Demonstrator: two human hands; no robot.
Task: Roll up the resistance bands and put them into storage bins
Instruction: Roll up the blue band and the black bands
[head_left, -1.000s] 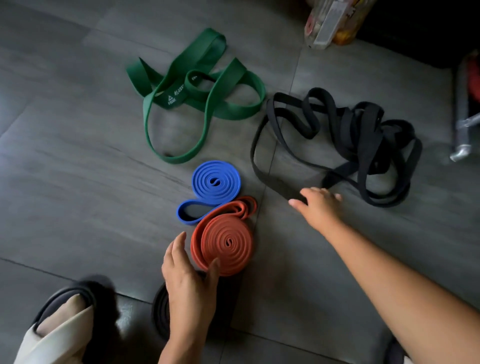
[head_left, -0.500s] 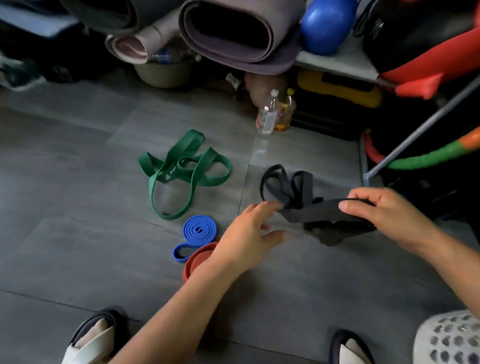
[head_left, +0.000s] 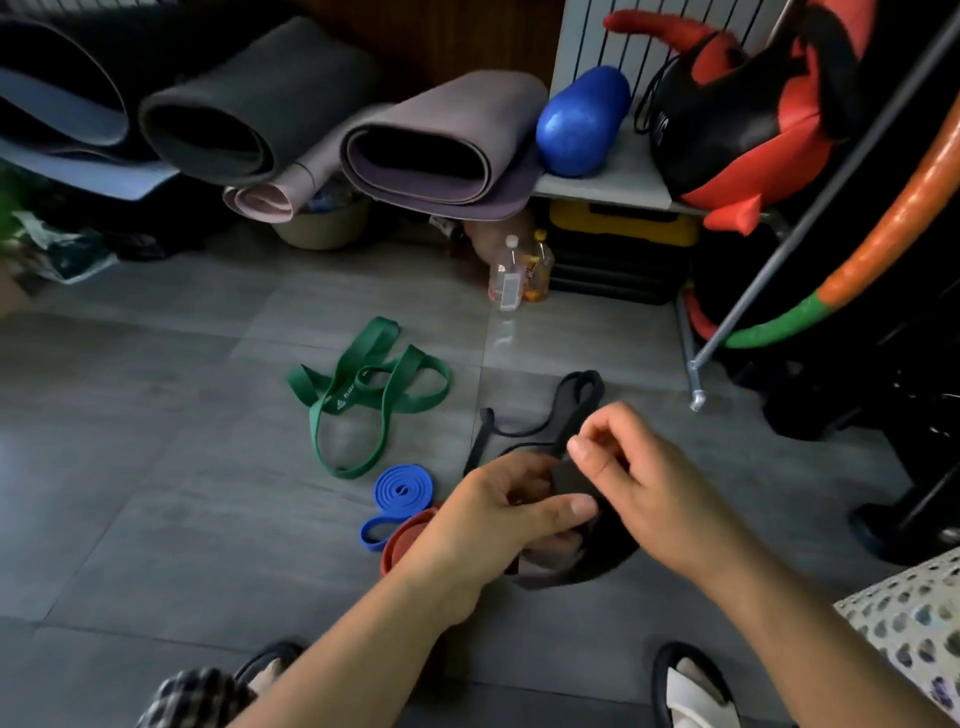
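Observation:
A long black resistance band trails across the grey floor tiles and rises into both my hands. My left hand pinches the small black coil between thumb and fingers. My right hand grips the same band from the right, its fingers curled over the coil. A rolled blue band lies left of my hands. A rolled orange band sits just below the blue one, half hidden by my left forearm. A loose green band is spread out farther back.
A white perforated bin shows at the lower right edge. Rolled mats, a blue ball and a red and black bag crowd the back. Two bottles stand on the floor. A metal pole leans at right.
My view lifted from the floor to the shelves. Both hands picked up the black band, came together, and now hold a small coil of it; less of the band lies loose.

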